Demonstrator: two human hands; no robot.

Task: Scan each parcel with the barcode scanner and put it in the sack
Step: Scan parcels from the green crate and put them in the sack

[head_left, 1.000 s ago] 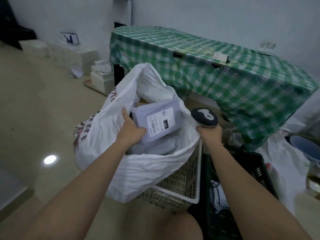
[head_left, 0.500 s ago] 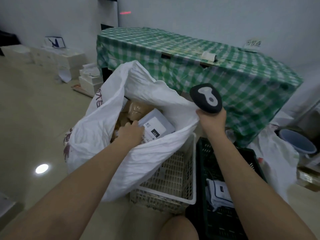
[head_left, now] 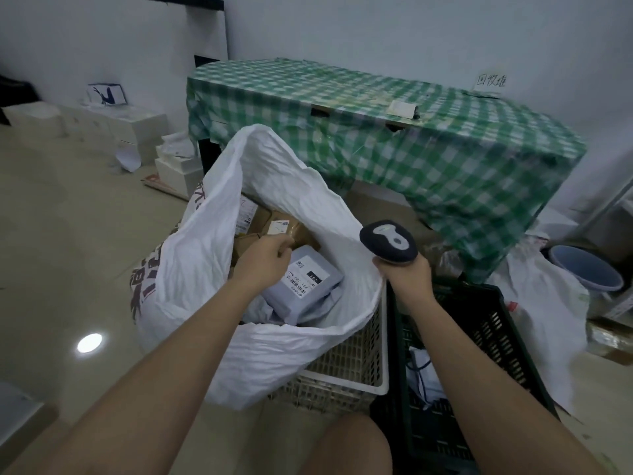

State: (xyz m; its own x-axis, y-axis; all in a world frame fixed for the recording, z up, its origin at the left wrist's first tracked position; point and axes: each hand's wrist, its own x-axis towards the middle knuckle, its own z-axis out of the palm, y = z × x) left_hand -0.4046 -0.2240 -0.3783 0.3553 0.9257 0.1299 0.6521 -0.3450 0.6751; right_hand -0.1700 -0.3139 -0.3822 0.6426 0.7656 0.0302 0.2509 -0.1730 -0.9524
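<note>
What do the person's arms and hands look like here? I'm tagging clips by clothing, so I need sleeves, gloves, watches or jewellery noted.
Both forearms are bare: no sleeves reach into view. The left hand and right hand wear no gloves, and no watch, bracelet or ring shows on either wrist or on the visible fingers. No markings are visible on them.

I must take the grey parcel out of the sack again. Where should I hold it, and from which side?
Grip the grey parcel by its raised far edge, coming from above through the sack mouth: it lies tilted on top, label up.
</note>
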